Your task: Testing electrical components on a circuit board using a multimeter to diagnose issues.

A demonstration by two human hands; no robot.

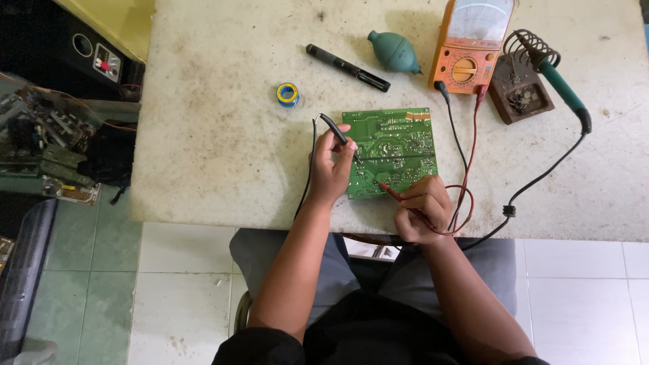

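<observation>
A green circuit board (399, 138) lies solder side up on the worn white table (216, 135). My left hand (329, 169) grips a black test probe (336, 130) whose tip touches the board's left part. My right hand (422, 211) grips a red test probe (391, 191) with its tip on the board's lower edge. Black and red leads run from the probes up to an orange analog multimeter (472, 44) at the back.
A soldering iron with a green handle (561, 84) rests in its coil stand (520, 91) at the right. A green rubber blower (394, 52), a black pen-shaped tool (347, 67) and a small solder reel (287, 94) lie behind the board. Electronics chassis (47, 149) stand on the floor at the left.
</observation>
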